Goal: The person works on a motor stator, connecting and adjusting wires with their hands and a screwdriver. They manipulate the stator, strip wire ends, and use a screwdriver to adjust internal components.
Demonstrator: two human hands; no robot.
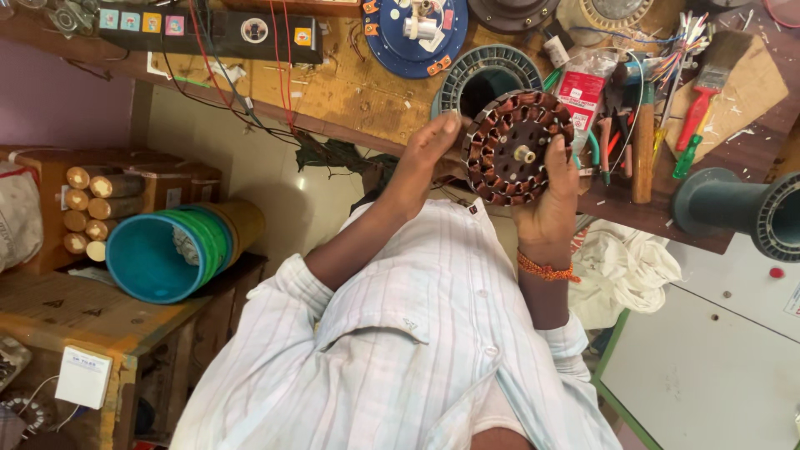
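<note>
Cluttered workbench (350,87), both hands (550,208) gripping round stator (518,148), shaft facing camera

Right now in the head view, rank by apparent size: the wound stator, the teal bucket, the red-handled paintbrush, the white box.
1. teal bucket, largest, though nearer the camera
2. wound stator, held between both hands
3. and 4. red-handled paintbrush and white box: too alike in apparent size to rank.

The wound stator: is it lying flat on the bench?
No: the wound stator is held up off the wooden bench between the left hand and right hand.
</note>
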